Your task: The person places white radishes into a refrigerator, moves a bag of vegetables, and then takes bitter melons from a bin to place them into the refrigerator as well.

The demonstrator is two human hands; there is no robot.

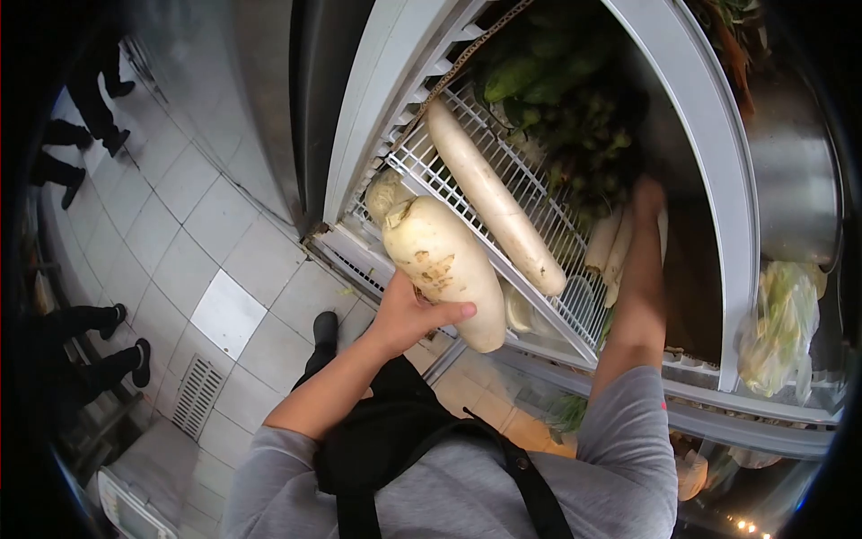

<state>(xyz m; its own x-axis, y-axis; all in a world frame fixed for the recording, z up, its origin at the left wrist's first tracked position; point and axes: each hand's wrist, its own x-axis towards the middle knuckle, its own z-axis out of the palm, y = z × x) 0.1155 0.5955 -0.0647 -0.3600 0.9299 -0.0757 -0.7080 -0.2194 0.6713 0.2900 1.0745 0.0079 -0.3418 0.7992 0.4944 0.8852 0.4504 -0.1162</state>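
My left hand (415, 313) grips a large white daikon radish (446, 269) with brown scars on its skin, holding it in front of the open fridge. The thumb lies across its lower end. My right arm reaches deep inside, and my right hand (647, 196) is over some pale, long roots (612, 251) beside a dark leafy heap (588, 135); its fingers are lost in shadow. Between the two hands, a long, slender white root vegetable (494, 198) lies on the white wire shelf (558, 211).
Another pale root (386, 193) sits behind the daikon at the shelf's left. A bag of leafy vegetables (779, 332) and a large metal pot (795, 180) are at the right. Legs of other people (99, 346) show on the tiled floor (171, 193) at left, near a floor drain (197, 395).
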